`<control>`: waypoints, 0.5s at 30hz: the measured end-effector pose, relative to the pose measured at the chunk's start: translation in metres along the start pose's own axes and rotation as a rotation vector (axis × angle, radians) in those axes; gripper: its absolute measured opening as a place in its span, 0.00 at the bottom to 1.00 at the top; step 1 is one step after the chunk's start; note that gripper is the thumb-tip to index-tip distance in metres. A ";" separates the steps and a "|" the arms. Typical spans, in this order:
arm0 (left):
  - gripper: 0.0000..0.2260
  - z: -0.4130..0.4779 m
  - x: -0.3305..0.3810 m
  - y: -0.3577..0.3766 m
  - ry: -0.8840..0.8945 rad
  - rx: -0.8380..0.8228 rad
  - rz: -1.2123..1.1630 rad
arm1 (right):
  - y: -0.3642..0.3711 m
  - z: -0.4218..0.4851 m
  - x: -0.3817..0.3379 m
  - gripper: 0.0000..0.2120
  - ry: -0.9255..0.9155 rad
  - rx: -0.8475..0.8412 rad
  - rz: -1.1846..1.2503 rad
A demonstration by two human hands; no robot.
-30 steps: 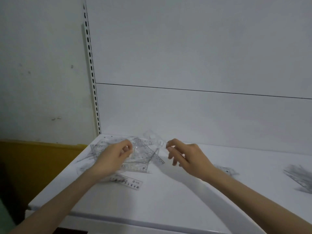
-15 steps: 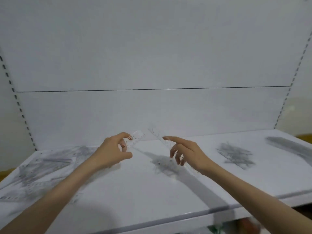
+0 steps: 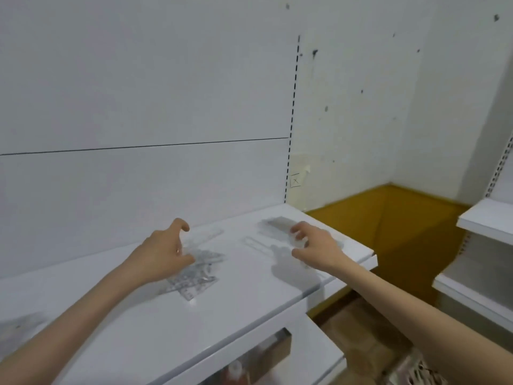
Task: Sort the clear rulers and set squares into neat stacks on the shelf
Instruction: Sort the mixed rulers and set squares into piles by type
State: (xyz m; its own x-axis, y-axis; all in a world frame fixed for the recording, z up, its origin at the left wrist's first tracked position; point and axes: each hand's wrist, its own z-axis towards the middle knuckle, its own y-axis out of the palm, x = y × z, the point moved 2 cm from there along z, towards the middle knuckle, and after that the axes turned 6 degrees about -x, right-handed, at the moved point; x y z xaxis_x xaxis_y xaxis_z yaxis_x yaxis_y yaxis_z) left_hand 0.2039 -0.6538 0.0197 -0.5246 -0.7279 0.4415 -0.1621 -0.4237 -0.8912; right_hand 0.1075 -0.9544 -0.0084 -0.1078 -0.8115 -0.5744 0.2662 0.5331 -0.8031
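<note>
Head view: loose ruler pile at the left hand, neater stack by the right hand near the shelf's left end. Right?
One slip: the stack by the right hand lies near the shelf's right end, not its left, as the head view shows. The loose pile is at the left hand, as you say.

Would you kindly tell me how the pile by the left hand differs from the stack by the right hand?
The pile is loose, its pieces lying at crossed angles; the stack looks a tidy, narrow block. The pile sits midway along the shelf, beside the left hand; the stack sits near its right end, by the right hand. Both are clear plastic, lying flat on the shelf.
</note>
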 end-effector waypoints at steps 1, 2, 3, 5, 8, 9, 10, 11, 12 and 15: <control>0.19 0.012 0.016 0.012 -0.010 -0.026 -0.003 | -0.015 0.003 0.026 0.20 0.040 0.011 -0.040; 0.18 0.023 0.029 0.024 -0.016 -0.044 -0.017 | -0.026 0.007 0.048 0.19 0.071 0.011 -0.084; 0.16 0.032 0.041 0.033 -0.016 -0.055 -0.027 | -0.036 0.013 0.067 0.19 0.090 0.002 -0.117; 0.13 0.045 0.057 0.046 0.001 -0.065 -0.019 | -0.044 0.027 0.091 0.19 0.092 -0.029 -0.154; 0.10 0.057 0.072 0.056 0.033 -0.020 -0.019 | -0.037 0.049 0.101 0.20 0.013 -0.073 -0.225; 0.10 0.059 0.075 0.057 0.035 0.003 -0.023 | -0.032 0.057 0.101 0.20 -0.017 -0.089 -0.243; 0.10 0.061 0.077 0.058 0.030 0.024 -0.013 | -0.028 0.065 0.101 0.19 -0.042 -0.103 -0.252; 0.11 0.062 0.078 0.057 0.018 0.041 0.015 | -0.023 0.071 0.100 0.18 -0.072 -0.106 -0.264; 0.11 0.063 0.078 0.056 0.003 0.048 0.053 | -0.019 0.076 0.099 0.15 -0.101 -0.098 -0.284; 0.13 0.063 0.077 0.053 -0.014 0.027 0.124 | -0.010 0.085 0.102 0.12 -0.130 -0.105 -0.425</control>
State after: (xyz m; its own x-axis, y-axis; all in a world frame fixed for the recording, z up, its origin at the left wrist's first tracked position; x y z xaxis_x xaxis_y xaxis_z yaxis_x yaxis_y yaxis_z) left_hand 0.2076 -0.7661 0.0125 -0.5276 -0.7828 0.3299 -0.0741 -0.3445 -0.9359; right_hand 0.1750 -1.0626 -0.0455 -0.0634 -0.9833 -0.1708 0.1253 0.1619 -0.9788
